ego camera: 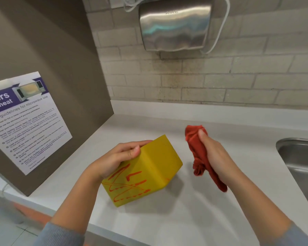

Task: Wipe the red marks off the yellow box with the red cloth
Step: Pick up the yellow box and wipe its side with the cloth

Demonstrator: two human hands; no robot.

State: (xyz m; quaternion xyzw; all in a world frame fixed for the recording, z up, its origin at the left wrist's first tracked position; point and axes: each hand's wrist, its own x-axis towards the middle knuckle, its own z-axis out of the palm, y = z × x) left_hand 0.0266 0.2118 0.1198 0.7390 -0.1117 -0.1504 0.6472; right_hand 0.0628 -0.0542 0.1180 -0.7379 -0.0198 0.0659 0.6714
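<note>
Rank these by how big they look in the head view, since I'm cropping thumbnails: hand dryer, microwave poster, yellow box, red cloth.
1. microwave poster, partly cut off at the frame's left edge
2. hand dryer and yellow box: look similar, unranked
3. red cloth, partly hidden by the right hand

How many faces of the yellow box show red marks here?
2. The face turned toward the camera is covered in scribbles; the right face has a small smear at its lower edge. The left hand may cover more, and other faces are hidden.
</note>
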